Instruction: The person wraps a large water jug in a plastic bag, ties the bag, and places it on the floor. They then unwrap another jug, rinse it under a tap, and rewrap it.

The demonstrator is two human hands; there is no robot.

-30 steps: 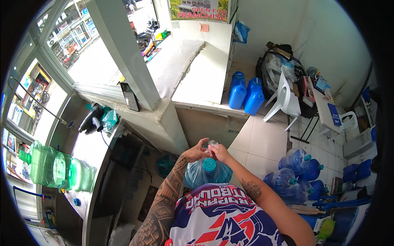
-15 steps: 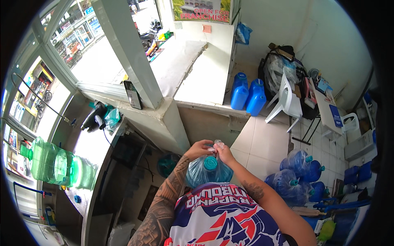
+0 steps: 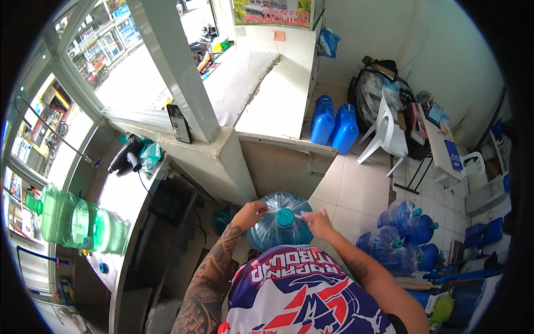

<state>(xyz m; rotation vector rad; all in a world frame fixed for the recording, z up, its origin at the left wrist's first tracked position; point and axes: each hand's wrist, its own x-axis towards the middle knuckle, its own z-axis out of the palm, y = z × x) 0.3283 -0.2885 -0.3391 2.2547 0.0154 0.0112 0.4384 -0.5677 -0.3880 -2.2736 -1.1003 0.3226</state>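
Below my chest stands a large round blue water jug [image 3: 270, 236] with a turquoise cap [image 3: 285, 217], wrapped in a clear plastic bag [image 3: 281, 199]. The bag is gathered in creases about the jug's neck, and the cap pokes out. To the left of the cap, my left hand [image 3: 253, 213] is closed in a pinch on the bag's plastic. On the cap's other side my right hand [image 3: 317, 224] pinches a twisted strand of it, drawn out to the right.
Bagged blue jugs [image 3: 400, 231] crowd the floor at right. Two blue containers [image 3: 334, 125] stand ahead by a white chair [image 3: 385, 136]. On the left counter lie green jugs [image 3: 72, 220] and a black heat gun [image 3: 127, 155]. A phone [image 3: 179, 123] leans against the pillar.
My hands have parted from above the cap, the left going left and the right going right and down. The bag's bunched top is now pulled down about the neck.
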